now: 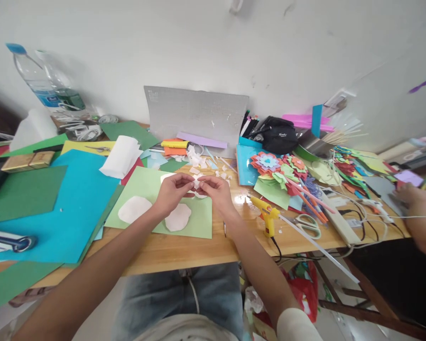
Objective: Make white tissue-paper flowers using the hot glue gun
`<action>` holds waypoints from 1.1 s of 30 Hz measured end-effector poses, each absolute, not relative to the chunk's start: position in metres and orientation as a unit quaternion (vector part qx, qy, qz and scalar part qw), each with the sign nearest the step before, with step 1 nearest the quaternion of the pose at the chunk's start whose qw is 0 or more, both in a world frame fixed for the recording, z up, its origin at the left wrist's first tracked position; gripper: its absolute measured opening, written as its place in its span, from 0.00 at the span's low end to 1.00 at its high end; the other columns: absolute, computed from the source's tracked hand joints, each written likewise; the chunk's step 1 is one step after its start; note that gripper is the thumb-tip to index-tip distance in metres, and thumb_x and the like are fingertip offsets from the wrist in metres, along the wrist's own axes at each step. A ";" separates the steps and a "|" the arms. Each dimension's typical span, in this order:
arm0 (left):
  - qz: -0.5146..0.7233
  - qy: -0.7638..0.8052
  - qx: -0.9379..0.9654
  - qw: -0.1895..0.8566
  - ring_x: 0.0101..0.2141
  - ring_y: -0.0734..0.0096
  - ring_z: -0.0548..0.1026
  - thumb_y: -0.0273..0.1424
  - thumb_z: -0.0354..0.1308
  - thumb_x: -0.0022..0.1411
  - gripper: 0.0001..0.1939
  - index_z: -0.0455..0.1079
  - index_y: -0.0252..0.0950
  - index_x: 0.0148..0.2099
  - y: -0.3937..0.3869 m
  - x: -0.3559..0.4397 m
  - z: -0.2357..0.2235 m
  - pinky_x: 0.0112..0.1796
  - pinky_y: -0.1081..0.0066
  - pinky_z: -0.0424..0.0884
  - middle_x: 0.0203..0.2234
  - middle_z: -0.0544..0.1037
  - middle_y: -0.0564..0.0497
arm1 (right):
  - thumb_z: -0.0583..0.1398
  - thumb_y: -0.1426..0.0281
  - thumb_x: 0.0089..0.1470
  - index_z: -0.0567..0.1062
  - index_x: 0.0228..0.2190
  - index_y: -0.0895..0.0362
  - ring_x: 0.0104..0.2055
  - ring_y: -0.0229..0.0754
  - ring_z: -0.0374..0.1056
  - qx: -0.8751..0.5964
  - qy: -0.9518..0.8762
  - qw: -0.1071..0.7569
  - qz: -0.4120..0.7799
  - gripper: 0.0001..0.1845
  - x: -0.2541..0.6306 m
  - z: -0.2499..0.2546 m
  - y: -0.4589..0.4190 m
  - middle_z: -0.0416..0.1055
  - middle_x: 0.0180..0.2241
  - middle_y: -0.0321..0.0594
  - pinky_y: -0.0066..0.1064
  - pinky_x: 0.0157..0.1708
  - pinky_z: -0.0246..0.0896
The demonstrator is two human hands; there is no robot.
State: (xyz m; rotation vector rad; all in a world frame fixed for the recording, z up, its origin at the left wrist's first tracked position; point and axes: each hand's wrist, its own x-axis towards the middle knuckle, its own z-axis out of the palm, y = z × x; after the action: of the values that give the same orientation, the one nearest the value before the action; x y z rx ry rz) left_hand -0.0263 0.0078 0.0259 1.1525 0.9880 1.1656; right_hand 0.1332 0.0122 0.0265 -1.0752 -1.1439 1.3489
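Observation:
A small white piece of paper (196, 182) is pinched between the fingertips of my left hand (174, 192) and my right hand (216, 192). Both hands are over a light green sheet of paper (202, 227) on the wooden table. White paper cutouts with rounded, wavy edges lie on that sheet: one at the left (135, 209), another in front of my hands (178, 217), and more partly hidden behind my fingers. Small white scraps (199, 163) are scattered just beyond. To the right of my right hand rests a yellow glue gun (268, 215).
Beige-handled scissors (307, 226), paper flowers (270, 162) and a power strip (341, 222) lie to the right. A yellow utility knife (175, 144) sits before a grey board (199, 111). Blue paper (88, 199) covers the left. A co-worker's hand (417, 199) is at far right.

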 end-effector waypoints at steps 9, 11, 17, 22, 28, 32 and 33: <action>0.514 0.418 0.538 0.521 0.34 0.68 0.76 0.36 0.63 0.55 0.12 0.72 0.35 0.38 0.004 -0.025 0.030 0.36 0.62 0.80 0.31 0.76 0.50 | 0.67 0.65 0.42 0.80 0.30 0.54 0.28 0.36 0.72 -0.426 -0.452 0.522 0.585 0.10 0.132 0.028 0.011 0.76 0.24 0.34 0.31 0.34 0.71; 0.514 0.415 0.543 0.518 0.34 0.67 0.76 0.36 0.63 0.55 0.13 0.71 0.35 0.40 0.004 -0.025 0.031 0.35 0.62 0.80 0.31 0.75 0.50 | 0.68 0.64 0.42 0.80 0.32 0.54 0.28 0.36 0.72 -0.427 -0.457 0.519 0.583 0.12 0.133 0.029 0.010 0.76 0.25 0.34 0.31 0.34 0.71; 0.506 0.428 0.562 0.495 0.36 0.67 0.75 0.36 0.62 0.56 0.12 0.70 0.35 0.41 0.003 -0.025 0.031 0.35 0.64 0.80 0.32 0.75 0.50 | 0.69 0.61 0.41 0.80 0.33 0.55 0.29 0.37 0.73 -0.440 -0.484 0.495 0.572 0.15 0.136 0.028 0.012 0.77 0.26 0.36 0.30 0.33 0.70; 0.500 0.433 0.563 0.495 0.36 0.66 0.75 0.37 0.61 0.56 0.15 0.70 0.35 0.43 0.003 -0.025 0.032 0.35 0.63 0.80 0.32 0.75 0.49 | 0.69 0.61 0.40 0.80 0.29 0.55 0.27 0.37 0.72 -0.449 -0.490 0.500 0.555 0.13 0.135 0.025 0.013 0.76 0.26 0.36 0.33 0.34 0.72; 0.498 0.443 0.546 0.508 0.35 0.66 0.76 0.39 0.63 0.54 0.15 0.73 0.34 0.40 0.003 -0.026 0.032 0.36 0.62 0.80 0.32 0.77 0.48 | 0.67 0.62 0.44 0.80 0.33 0.55 0.29 0.38 0.73 -0.431 -0.499 0.511 0.551 0.12 0.134 0.025 0.011 0.76 0.27 0.35 0.33 0.37 0.72; 0.498 0.446 0.545 0.506 0.34 0.66 0.76 0.39 0.63 0.54 0.14 0.74 0.34 0.38 0.003 -0.026 0.032 0.35 0.63 0.80 0.31 0.76 0.49 | 0.66 0.63 0.47 0.79 0.34 0.55 0.30 0.37 0.73 -0.427 -0.511 0.517 0.538 0.11 0.135 0.026 0.010 0.76 0.27 0.36 0.33 0.36 0.72; 0.499 0.445 0.545 0.507 0.34 0.66 0.76 0.39 0.63 0.54 0.14 0.74 0.34 0.38 0.003 -0.025 0.033 0.35 0.63 0.80 0.31 0.76 0.49 | 0.66 0.63 0.47 0.79 0.34 0.55 0.30 0.37 0.73 -0.426 -0.513 0.518 0.535 0.12 0.135 0.025 0.010 0.76 0.28 0.36 0.33 0.36 0.72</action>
State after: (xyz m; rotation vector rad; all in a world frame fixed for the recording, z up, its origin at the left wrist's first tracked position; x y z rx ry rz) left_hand -0.0255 0.0030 0.0326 1.3140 1.0725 1.2025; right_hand 0.1346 0.0099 0.0253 -1.0222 -1.2314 1.2839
